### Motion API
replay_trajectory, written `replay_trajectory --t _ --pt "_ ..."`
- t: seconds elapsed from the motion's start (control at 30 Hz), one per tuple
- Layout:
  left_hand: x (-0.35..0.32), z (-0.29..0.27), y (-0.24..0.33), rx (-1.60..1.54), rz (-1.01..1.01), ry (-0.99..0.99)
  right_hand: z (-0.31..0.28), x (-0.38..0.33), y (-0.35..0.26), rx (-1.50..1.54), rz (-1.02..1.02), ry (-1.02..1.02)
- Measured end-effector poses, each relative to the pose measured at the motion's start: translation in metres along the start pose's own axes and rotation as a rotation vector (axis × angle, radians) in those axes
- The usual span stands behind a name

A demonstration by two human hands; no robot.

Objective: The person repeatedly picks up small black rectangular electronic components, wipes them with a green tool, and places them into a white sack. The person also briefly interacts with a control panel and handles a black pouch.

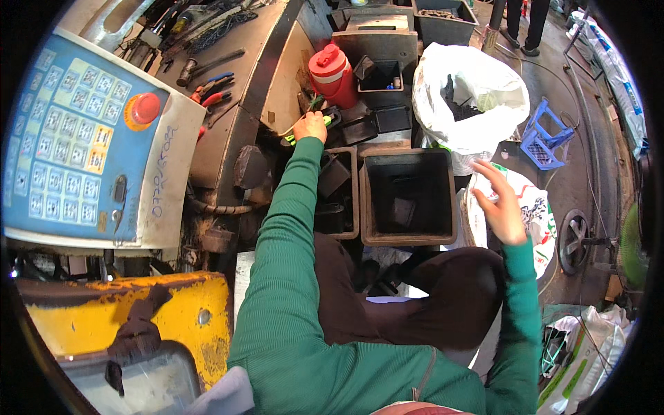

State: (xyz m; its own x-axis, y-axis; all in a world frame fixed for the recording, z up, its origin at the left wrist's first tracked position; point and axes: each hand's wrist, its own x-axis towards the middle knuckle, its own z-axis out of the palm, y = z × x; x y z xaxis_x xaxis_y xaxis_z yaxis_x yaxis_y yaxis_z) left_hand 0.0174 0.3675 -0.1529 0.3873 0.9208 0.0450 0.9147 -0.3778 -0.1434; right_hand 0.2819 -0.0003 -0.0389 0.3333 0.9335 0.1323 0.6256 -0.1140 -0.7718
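My left hand [311, 128] reaches forward beside a red jug with a white band [333, 72]. Its fingers are closed on a small yellow-green and black tool [328, 119], whose exact kind I cannot make out. My right hand [501, 206] hangs with fingers apart, holding nothing, over a white printed bag [536, 232]. Between my arms stands a square black bin [408, 235] with a dark flat piece [403, 211] inside. A narrower black bin [353, 225] to its left holds dark box-shaped pieces [333, 174].
Ahead stand small black trays [392, 119] and a white sack [425, 97] of dark pieces. A control panel [69, 131] with a red button is at left, near pliers [211, 90] on a bench. A blue plastic stool [545, 142] and a wheel [575, 242] are right.
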Motion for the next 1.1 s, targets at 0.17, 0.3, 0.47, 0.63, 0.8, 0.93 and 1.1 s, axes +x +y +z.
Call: replay_trajectory --t 0.17,0.3,0.47,0.63,0.8,0.93,1.1 --pt "0.009 0.010 0.003 -0.074 0.042 0.022 0.117 0.132 0.055 -0.434 -0.273 -0.269" --pt "0.013 0.016 -0.011 -0.126 0.041 0.019 0.203 0.197 0.107 -0.622 -0.068 -0.114" --pt "0.025 -0.003 -0.013 -0.140 -0.005 0.106 0.233 0.220 0.087 -0.785 0.037 -0.184" --pt "0.018 -0.104 0.003 -0.379 0.210 -0.069 0.244 0.242 0.113 -0.916 -0.043 -0.109" --pt "-0.011 -0.089 0.049 -0.443 0.580 -0.769 0.213 0.235 0.093 -0.938 -0.049 -0.254" --pt "-0.032 -0.065 0.069 -0.394 0.666 -0.875 0.187 0.231 0.063 -0.705 0.092 -0.253" --pt "0.015 -0.043 0.015 -0.065 0.170 -0.378 0.143 0.216 0.071 -0.621 0.104 -0.510"
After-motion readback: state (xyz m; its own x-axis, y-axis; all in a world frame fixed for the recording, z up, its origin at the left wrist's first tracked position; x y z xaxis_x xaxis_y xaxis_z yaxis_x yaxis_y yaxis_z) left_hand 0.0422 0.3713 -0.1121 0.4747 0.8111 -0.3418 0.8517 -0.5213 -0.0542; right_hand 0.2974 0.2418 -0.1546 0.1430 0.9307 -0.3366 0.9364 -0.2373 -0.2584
